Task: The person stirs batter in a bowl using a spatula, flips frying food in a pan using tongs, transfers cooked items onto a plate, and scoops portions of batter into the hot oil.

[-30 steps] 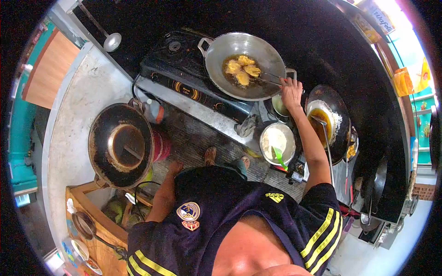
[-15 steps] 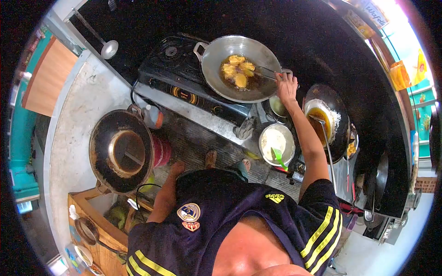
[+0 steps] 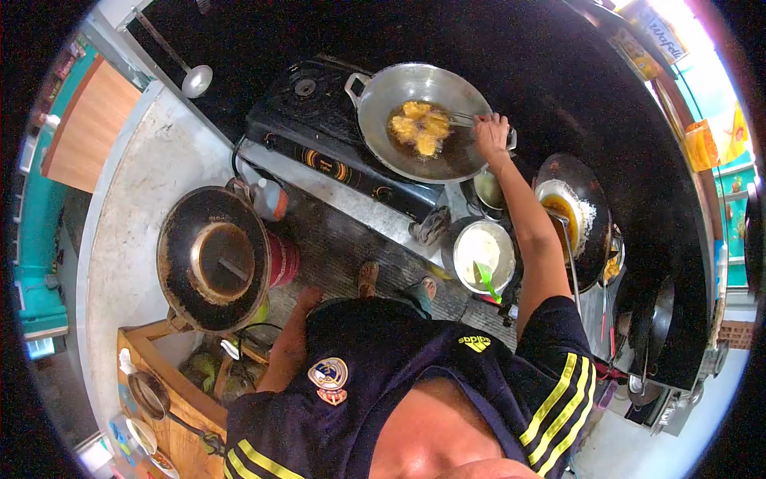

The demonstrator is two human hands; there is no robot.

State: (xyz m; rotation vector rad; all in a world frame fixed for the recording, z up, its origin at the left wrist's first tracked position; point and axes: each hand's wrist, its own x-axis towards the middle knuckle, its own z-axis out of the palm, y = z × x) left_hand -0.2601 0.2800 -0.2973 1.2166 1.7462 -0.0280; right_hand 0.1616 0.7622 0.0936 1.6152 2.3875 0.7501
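Head view: at one o'clock from the middle, a large grey wok [image 3: 459,88] is set on a black stove [image 3: 319,172], and yellow pieces [image 3: 420,128] are clustered in the brown liquid [image 3: 400,147] pooled in its hollow. Between one and two o'clock, the grip of a slim metal utensil [image 3: 461,120] is enclosed by the right hand [image 3: 492,137]; its far end is held at the pieces, though whether they are touched cannot be told. At eight o'clock, close to the middle, the left hand [image 3: 309,298] is lowered; whether anything is held by it cannot be told.

At two o'clock, beneath the right forearm, pale green contents are seen in a small pot [image 3: 488,190]. At three o'clock, a metal bowl [image 3: 511,259] is partly filled with a pale mixture [image 3: 476,242], in which a green spatula [image 3: 487,281] is propped. Farther out at three o'clock, amber liquid [image 3: 558,209] is held in a dark wok [image 3: 586,173], with white matter [image 3: 587,214] spread along one side and a long-handled utensil [image 3: 572,259] laid in it. Just beyond, golden pieces [image 3: 613,267] are partly hidden in a dish.

At nine o'clock, a red bucket [image 3: 283,259] is partly covered by a blackened wok [image 3: 177,239] with a shiny brown middle. At eight o'clock, green items [image 3: 203,375] are contained in a wooden box [image 3: 148,351], and a small saucepan [image 3: 149,391] is placed beside them.
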